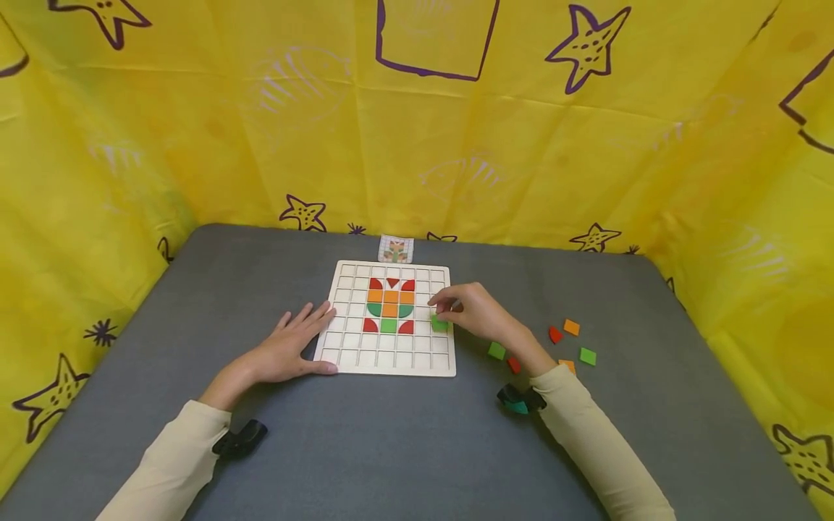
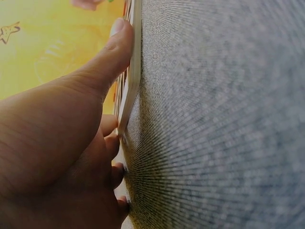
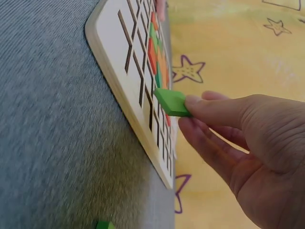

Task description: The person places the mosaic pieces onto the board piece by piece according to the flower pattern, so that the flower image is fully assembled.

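Observation:
A pale wooden grid board (image 1: 352,340) lies on the grey table. Red, orange and green tiles form a figure in its middle, with a lone green square (image 1: 388,325) at the bottom of it. Between thumb and fingers my right hand (image 1: 478,312) pinches another green square tile (image 3: 172,102), held over the board's right columns. My left hand (image 1: 289,347) rests at the board's left edge, fingers spread, the thumb lying at the near left corner. In the left wrist view the thumb (image 2: 112,52) lies along the board's side.
A small printed pattern card (image 1: 395,250) lies behind the board. To the right are loose tiles: a green square (image 1: 588,356), an orange square (image 1: 571,327), a red piece (image 1: 555,334) and several others near my right forearm. Yellow patterned cloth (image 1: 417,145) rises behind the table.

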Available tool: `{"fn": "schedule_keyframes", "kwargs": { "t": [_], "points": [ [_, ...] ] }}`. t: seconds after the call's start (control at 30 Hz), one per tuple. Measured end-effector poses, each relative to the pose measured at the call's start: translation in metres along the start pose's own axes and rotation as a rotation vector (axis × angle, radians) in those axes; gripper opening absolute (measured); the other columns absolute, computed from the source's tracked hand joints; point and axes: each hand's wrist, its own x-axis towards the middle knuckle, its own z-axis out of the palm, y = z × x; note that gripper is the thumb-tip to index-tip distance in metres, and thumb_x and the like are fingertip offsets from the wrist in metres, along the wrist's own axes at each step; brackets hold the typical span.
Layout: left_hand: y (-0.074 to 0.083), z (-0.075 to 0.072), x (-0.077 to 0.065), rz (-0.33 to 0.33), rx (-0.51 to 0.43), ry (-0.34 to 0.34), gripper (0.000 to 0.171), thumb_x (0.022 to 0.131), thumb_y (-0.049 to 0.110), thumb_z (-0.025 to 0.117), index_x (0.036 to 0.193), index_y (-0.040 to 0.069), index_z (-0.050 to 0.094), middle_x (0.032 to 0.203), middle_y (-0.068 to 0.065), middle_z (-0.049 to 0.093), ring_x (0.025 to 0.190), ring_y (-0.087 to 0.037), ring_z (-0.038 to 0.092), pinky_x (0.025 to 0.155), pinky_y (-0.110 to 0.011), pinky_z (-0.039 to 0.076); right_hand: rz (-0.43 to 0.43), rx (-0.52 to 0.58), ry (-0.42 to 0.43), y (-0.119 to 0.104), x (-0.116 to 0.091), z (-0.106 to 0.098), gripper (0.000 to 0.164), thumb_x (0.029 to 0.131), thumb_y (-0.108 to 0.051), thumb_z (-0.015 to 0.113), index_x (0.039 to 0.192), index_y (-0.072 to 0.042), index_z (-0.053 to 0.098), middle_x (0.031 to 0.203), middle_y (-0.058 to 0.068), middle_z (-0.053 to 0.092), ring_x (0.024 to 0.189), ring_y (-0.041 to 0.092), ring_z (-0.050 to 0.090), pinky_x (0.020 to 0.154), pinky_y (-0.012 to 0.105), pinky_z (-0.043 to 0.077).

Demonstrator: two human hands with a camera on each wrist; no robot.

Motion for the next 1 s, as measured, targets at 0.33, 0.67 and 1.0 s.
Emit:
{"fn": "schedule_keyframes", "kwargs": {
  "t": [0.33,0.67,1.0],
  "points": [
    [0.002,-0.001,-0.002,0.002,-0.008,-0.002,0.105,0.081,0.059,0.071,0.156,0.007,0.021,0.163,-0.017,0.011,0.146,-0.047,0.003,0.111,-0.068,-0.003,-0.013,0.023,-0.028,0.0,0.014,0.016,0.021,0.086,-0.003,0.074,0.107,-0.003,0.073,0.086,-0.001,0.068,0.082,0.012,0.061,0.076,0.026,0.054],
    [-0.001,0.0,-0.001,0.004,-0.004,-0.005,0.105,0.081,0.06,0.07,0.157,0.007,0.02,0.163,-0.016,0.01,0.147,-0.046,0.002,0.112,-0.067,-0.004,0.015,0.017,-0.007,0.001,0.015,0.029,0.017,0.088,-0.003,0.072,0.105,-0.004,0.073,0.087,0.001,0.068,0.08,0.012,0.06,0.077,0.025,0.054],
    [0.0,0.0,-0.001,0.001,0.001,-0.004,0.105,0.081,0.059,0.07,0.157,0.007,0.019,0.163,-0.017,0.011,0.147,-0.045,0.002,0.112,-0.066,-0.004,0.004,0.002,0.026,0.002,0.016,0.035,0.016,0.085,0.002,0.072,0.1,-0.004,0.074,0.083,0.0,0.068,0.078,0.011,0.06,0.074,0.024,0.054]
  ]
}}
